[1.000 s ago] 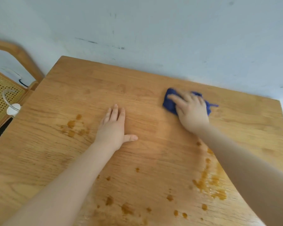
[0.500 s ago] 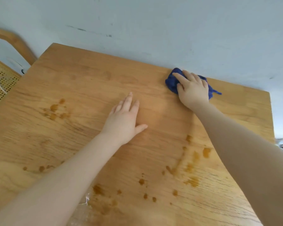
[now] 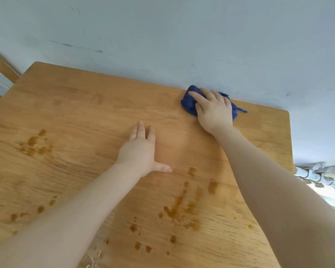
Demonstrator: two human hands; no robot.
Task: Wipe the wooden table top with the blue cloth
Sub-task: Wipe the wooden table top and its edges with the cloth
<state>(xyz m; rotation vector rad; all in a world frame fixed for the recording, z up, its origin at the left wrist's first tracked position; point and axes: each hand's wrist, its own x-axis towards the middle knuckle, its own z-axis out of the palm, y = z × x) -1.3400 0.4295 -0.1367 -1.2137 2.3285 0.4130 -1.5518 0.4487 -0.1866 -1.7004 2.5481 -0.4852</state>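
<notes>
The wooden table top (image 3: 81,113) fills most of the view and carries brown stain spots at the left (image 3: 34,144) and near the front right (image 3: 180,206). A bunched blue cloth (image 3: 188,103) lies at the table's far edge against the wall. My right hand (image 3: 214,111) presses down on the cloth with fingers spread over it, hiding its middle. My left hand (image 3: 143,151) rests flat on the bare wood near the table's centre, fingers together, thumb out, holding nothing.
A pale blue-grey wall (image 3: 182,45) runs directly behind the table. A wooden chair back (image 3: 2,66) with cane webbing stands at the far left. Beyond the table's right edge are pale pipes (image 3: 317,175).
My right hand has pushed the blue cloth away from me, up to the table's far edge at the wall. My left hand has stayed flat on the wood.
</notes>
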